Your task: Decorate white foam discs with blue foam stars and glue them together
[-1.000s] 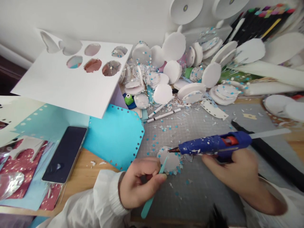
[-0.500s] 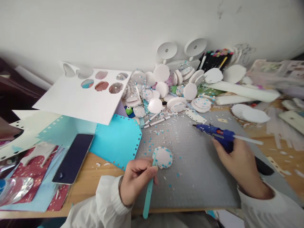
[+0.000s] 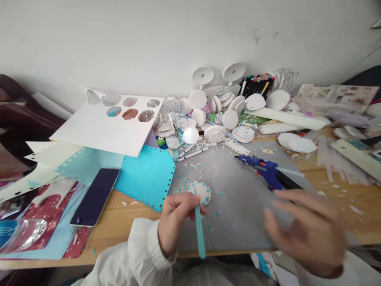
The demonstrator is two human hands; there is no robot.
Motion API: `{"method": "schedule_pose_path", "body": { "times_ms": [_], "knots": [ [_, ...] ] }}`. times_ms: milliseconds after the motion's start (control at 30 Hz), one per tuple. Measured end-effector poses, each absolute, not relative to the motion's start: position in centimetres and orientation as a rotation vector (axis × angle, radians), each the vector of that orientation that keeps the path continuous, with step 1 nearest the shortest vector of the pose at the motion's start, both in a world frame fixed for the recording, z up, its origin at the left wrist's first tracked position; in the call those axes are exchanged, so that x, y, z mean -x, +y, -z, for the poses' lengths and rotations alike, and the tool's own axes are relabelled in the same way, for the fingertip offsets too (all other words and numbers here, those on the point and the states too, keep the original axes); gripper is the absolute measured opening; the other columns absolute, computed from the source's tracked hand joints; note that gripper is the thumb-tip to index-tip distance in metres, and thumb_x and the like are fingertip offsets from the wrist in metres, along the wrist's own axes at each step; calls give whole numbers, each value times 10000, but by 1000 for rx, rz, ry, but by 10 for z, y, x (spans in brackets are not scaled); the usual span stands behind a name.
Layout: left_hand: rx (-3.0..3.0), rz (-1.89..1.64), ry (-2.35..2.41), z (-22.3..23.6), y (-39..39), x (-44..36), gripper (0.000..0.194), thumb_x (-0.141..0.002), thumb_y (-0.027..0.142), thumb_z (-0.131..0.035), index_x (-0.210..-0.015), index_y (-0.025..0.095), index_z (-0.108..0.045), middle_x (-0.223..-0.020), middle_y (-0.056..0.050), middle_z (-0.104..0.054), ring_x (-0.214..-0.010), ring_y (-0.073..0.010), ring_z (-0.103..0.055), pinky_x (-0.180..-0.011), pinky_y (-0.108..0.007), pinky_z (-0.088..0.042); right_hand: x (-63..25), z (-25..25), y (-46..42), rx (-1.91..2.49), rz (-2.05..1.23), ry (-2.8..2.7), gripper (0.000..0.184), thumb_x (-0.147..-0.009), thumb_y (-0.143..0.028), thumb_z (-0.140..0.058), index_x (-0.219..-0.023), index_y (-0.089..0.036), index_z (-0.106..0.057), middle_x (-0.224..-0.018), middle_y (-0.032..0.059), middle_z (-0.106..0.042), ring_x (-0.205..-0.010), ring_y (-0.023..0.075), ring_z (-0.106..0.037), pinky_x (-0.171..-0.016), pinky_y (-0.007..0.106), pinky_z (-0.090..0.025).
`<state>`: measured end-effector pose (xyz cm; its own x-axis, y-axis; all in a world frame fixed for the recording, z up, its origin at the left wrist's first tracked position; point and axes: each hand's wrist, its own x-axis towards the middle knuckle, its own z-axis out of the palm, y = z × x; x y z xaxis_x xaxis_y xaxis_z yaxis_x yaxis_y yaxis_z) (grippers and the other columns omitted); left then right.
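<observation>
My left hand [image 3: 181, 212] pinches a flat teal craft stick [image 3: 200, 234], whose upper tip lies over a round white disc [image 3: 202, 192] edged with small blue pieces. The disc rests on the grey cutting mat [image 3: 232, 222]. To the right, a blue hot glue gun [image 3: 258, 167] lies on the mat, a translucent glue stick poking out of its back. My right hand [image 3: 309, 230] is just below the glue gun, apart from it, fingers spread and blurred by motion, with nothing in it.
Behind the mat is a heap of white discs [image 3: 198, 117]. A turquoise sheet [image 3: 145, 174], a phone [image 3: 95, 196] and a white card with cut-out holes [image 3: 101, 129] lie at left. Loose glue sticks [image 3: 327, 159] are at right. Black markers [image 3: 256, 85] stand near the wall.
My right hand has let go of the glue gun and moved down toward me. The teal stick's lower end has swung right in my left hand. The view has shifted slightly.
</observation>
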<state>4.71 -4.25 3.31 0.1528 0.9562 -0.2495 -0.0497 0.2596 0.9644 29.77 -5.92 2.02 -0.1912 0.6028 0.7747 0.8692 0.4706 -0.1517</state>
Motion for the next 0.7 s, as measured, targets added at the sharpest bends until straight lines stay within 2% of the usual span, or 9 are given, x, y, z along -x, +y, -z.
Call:
{"method": "schedule_pose_path", "body": {
  "times_ms": [100, 167, 233, 300, 467, 533, 600, 700],
  "knots": [
    [-977, -934, 1134, -38, -41, -62, 357, -799, 330, -584, -497, 153, -659, -458, 25, -437, -493, -92, -345, -526, -252, -273, -263, -34, -58, 694, 408, -2200, 163, -770, -154, -668, -931, -155, -641, -876, 69, -675, -875, 177, -626, -775, 300, -550],
    [-981, -967, 1107, -40, -41, -69, 383, -783, 311, -588, -434, 157, -554, -452, 41, -375, -492, -89, -308, -527, -252, -272, -245, -38, -49, 520, 364, -2275, 161, -867, -136, -527, -961, -117, -657, -915, 85, -695, -935, 181, -625, -803, 296, -557],
    [-1005, -1010, 1106, -42, -39, -73, 414, -768, 289, -598, -404, 167, -440, -455, 51, -322, -502, -90, -288, -543, -251, -285, -234, -40, -39, 449, 337, -2283, 287, -921, -110, -380, -957, -100, -665, -906, 91, -707, -910, 183, -634, -781, 309, -567],
    [-1040, -1048, 1124, -44, -36, -75, 429, -771, 281, -597, -406, 173, -398, -457, 52, -315, -517, -95, -301, -577, -253, -312, -230, -38, -30, 417, 345, -2247, 322, -925, -97, -345, -926, -99, -667, -866, 92, -709, -863, 182, -641, -755, 312, -574],
    [-1204, -1077, 1120, -46, -26, -72, 451, -834, 318, -562, -422, 173, -447, -467, 37, -380, -512, -106, -347, -570, -265, -323, -235, -25, -12, 385, 331, -2165, 211, -897, -125, -445, -941, -145, -650, -920, 107, -713, -941, 200, -649, -780, 328, -580],
    [-1339, -1061, 1118, -44, -21, -66, 440, -885, 335, -509, -479, 170, -542, -491, 22, -447, -511, -111, -384, -572, -271, -335, -237, -19, -5, 467, 173, -2106, 181, -869, -118, -505, -995, -197, -609, -969, 93, -717, -952, 199, -658, -760, 351, -586],
    [-1480, -1095, 1146, -38, -15, -56, 422, -917, 341, -476, -562, 169, -623, -529, 7, -495, -527, -117, -429, -583, -276, -349, -237, -14, 3, 630, -58, -1936, 241, -827, -84, -569, -1010, -241, -559, -967, 71, -718, -916, 201, -675, -746, 385, -581],
    [-1669, -1182, 1174, -21, -6, -38, 378, -929, 315, -478, -624, 168, -646, -552, 1, -495, -562, -124, -468, -591, -276, -359, -236, -5, 14, 880, -429, -1532, 219, -815, -102, -617, -941, -247, -513, -875, 41, -695, -813, 204, -694, -703, 386, -575]
  ]
}}
